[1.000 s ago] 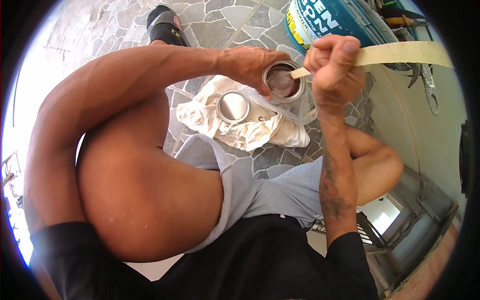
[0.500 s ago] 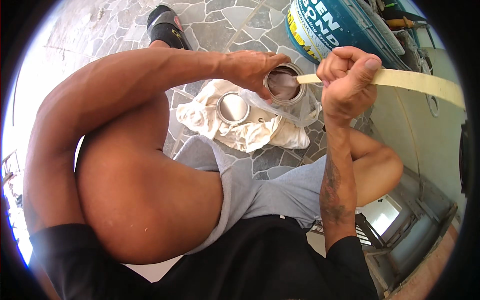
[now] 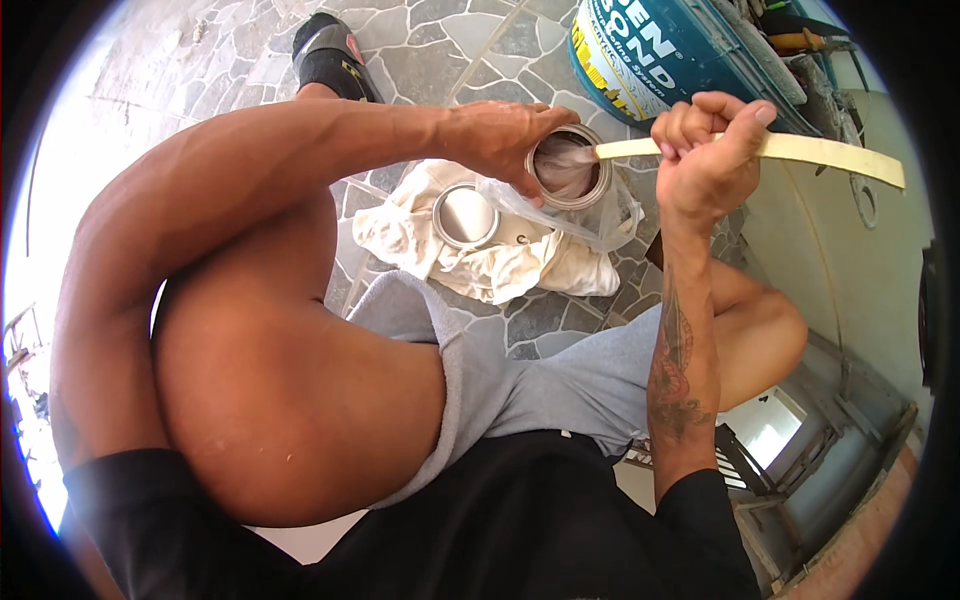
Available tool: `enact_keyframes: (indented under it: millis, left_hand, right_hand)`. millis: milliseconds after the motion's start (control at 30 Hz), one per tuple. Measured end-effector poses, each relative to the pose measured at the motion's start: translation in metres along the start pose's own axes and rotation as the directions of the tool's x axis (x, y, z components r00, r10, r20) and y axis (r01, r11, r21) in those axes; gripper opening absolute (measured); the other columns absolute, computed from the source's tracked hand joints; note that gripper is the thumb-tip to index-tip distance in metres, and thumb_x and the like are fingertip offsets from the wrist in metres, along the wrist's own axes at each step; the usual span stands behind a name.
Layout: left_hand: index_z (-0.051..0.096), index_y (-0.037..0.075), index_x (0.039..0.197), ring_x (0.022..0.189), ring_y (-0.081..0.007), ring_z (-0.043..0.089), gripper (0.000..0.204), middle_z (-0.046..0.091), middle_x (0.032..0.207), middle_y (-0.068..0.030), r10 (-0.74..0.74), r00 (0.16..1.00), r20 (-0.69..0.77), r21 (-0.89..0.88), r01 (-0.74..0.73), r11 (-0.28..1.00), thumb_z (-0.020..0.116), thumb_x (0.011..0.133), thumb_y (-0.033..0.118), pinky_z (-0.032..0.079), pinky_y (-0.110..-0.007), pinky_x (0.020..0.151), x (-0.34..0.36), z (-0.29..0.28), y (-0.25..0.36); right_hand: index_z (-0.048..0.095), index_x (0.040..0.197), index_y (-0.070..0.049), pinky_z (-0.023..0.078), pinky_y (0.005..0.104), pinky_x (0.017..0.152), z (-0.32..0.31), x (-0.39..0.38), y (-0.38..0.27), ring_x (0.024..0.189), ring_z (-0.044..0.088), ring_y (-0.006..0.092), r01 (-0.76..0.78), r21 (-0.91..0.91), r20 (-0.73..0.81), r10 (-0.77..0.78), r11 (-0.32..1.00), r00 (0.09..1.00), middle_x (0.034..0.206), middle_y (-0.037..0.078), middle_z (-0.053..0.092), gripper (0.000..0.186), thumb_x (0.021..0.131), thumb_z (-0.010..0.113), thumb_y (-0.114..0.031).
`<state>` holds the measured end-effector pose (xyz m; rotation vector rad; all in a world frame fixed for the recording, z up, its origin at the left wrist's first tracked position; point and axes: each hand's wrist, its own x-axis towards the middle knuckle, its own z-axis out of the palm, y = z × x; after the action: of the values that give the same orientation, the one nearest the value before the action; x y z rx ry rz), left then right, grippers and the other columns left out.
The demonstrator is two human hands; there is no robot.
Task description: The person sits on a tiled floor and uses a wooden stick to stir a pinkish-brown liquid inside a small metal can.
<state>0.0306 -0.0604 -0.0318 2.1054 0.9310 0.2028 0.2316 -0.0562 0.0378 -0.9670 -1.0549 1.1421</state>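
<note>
An open paint can (image 3: pixel 566 170) holds streaky, pinkish-brown paint and stands on a clear plastic bag (image 3: pixel 612 222). My left hand (image 3: pixel 508 143) is closed round the can's left side, thumb near the lower rim. In my right fist (image 3: pixel 712 155) is a long, pale wooden stir stick (image 3: pixel 835 160). Its lower end, coated with paint, dips into the can; the upper end sticks out past the fist to the right. Left of the can a round metal lid (image 3: pixel 467 216) lies on a crumpled cream cloth (image 3: pixel 500 268).
A large teal bucket (image 3: pixel 655 60) stands just beyond my right hand, with tools (image 3: pixel 800 42) on or behind it. The floor (image 3: pixel 430 45) is grey stone-patterned tile. My shod foot (image 3: pixel 335 60) is at the far left, and a pale wall (image 3: pixel 885 270) rises at right.
My right hand has shifted slightly right with the stir stick, and the stick has turned a little. The streaks in the paint look different. My left hand keeps its hold on the can.
</note>
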Motion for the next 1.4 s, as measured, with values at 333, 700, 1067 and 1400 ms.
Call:
enact_keyframes:
  millis: [333,700,1067,1400]
  left_hand:
    - [0.036,0.005,0.146,0.127,-0.0378,0.055,0.099,0.057,0.136,-0.0213,-0.052,0.998,0.022,0.016,0.052,0.999,0.090,0.068,0.033,0.047,-0.045,0.105,-0.002,-0.001,0.002]
    - [0.036,0.002,0.146,0.120,-0.0393,0.061,0.101,0.062,0.127,-0.0256,-0.043,0.999,0.030,0.058,0.041,0.997,0.090,0.069,0.040,0.048,-0.045,0.101,-0.002,-0.005,0.006]
    - [0.035,0.000,0.146,0.121,-0.0404,0.060,0.102,0.061,0.127,-0.0267,0.004,1.000,0.029,0.031,-0.005,1.000,0.090,0.070,0.040,0.048,-0.045,0.102,0.001,0.000,-0.003]
    - [0.034,0.001,0.147,0.120,-0.0404,0.061,0.105,0.060,0.128,-0.0279,0.026,0.999,-0.024,0.076,-0.024,0.997,0.090,0.068,0.041,0.048,-0.044,0.102,-0.001,0.003,-0.004]
  right_hand:
    - [0.056,0.086,0.002,0.037,0.0266,0.047,0.001,-0.041,0.032,0.048,0.038,0.0078,-0.040,-0.014,0.176,0.042,0.999,0.983,0.057,-0.003,0.038,0.054,0.109,0.042,-0.045]
    - [0.060,0.087,0.000,0.034,0.0230,0.046,0.015,-0.043,0.021,0.049,0.039,0.0038,0.105,-0.069,0.343,-0.075,0.992,0.936,0.058,-0.004,0.045,0.046,0.110,0.043,-0.037]
    - [0.061,0.090,-0.003,0.038,0.0256,0.053,0.009,-0.027,0.023,0.056,0.043,0.0065,0.603,-0.272,0.561,-0.385,0.750,0.733,0.065,-0.002,0.049,0.034,0.110,0.044,-0.025]
    - [0.060,0.082,-0.006,0.035,0.0252,0.048,0.009,-0.015,-0.004,0.050,0.040,0.0051,0.010,0.094,0.284,-0.036,0.996,0.958,0.059,-0.007,0.043,0.042,0.109,0.047,-0.034]
